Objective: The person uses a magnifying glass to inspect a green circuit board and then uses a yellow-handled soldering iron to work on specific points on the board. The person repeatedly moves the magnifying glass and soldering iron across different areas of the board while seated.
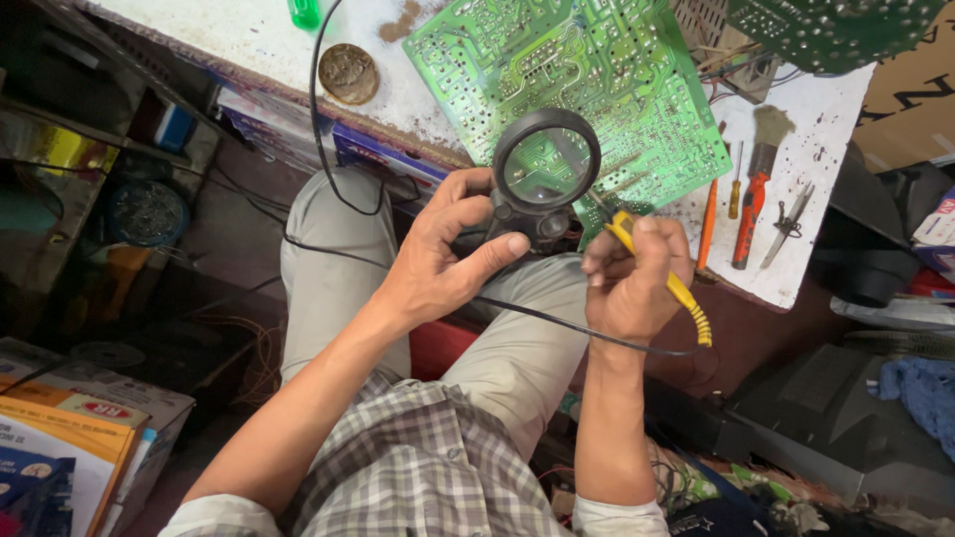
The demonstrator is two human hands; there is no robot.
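insp. note: left hand (438, 264) closed round handle of black round magnifier (545, 164), lens held over lower edge of green circuit board (597, 70) lying solder side up on white bench (826, 149). right hand (629, 283) gripping yellow-handled soldering iron (652, 264) pen-style, tip pointing to board edge just under the lens; tip contact w/ board cannot be told, partly hidden by fingers. black cable (328, 214) trails across lap. brush (761, 149), red screwdrivers (708, 224) and tweezers (789, 224) lie on bench right of board, apart from it. step in hand, by judgement: inspecting/touching up a joint at board edge. next move calls for steady lens, fine tip placement on one pad, no bridging to adjacent tracks.
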